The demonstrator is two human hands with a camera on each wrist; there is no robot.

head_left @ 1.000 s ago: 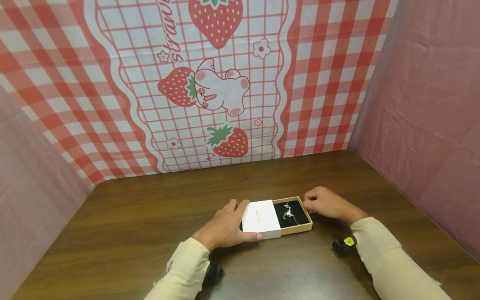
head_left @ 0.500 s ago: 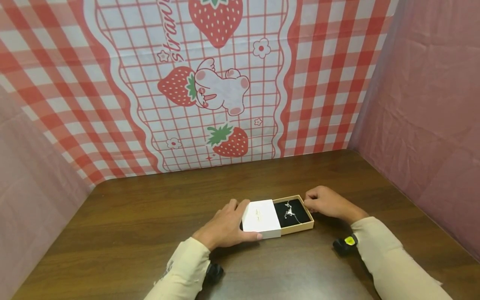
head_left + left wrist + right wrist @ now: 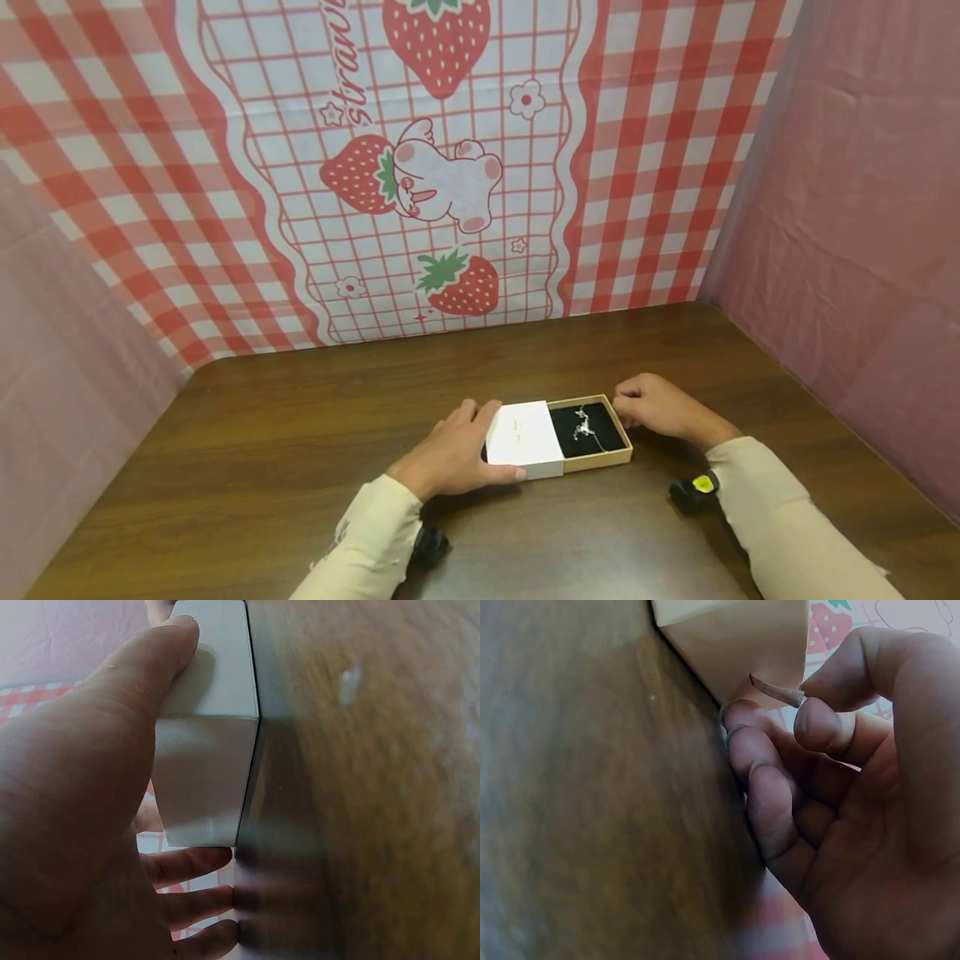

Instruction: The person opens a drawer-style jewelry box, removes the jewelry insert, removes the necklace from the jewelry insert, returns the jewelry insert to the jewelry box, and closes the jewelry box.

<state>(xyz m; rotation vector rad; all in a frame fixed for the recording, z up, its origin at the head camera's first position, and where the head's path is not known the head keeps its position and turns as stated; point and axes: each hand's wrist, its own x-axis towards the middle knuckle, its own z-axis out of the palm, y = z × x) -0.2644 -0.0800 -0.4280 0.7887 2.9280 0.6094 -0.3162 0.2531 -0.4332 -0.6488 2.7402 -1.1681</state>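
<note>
Tan drawer (image 3: 600, 461), one: part out of white sleeve (image 3: 528, 432) on tabletop (image 3: 300, 458), just left of your right hand (image 3: 652, 406), which pinches its pull tab (image 3: 776, 691); long axis toward your left hand (image 3: 453, 454), gripping the sleeve.

So both forearms (image 3: 367, 546) come in low, angled toward each other. Left hand (image 3: 453, 452) is knuckles up, thumb (image 3: 146, 667) stretched long on the near side and fingers (image 3: 199, 902) reaching to the far side in a wide grip. Right hand (image 3: 658, 406) is way more bunched up: thumb (image 3: 847, 671) and index finger (image 3: 817, 725) pinching, other three fingers (image 3: 769, 802) curled in a row. Wrists (image 3: 718, 432) sit well apart.
</note>
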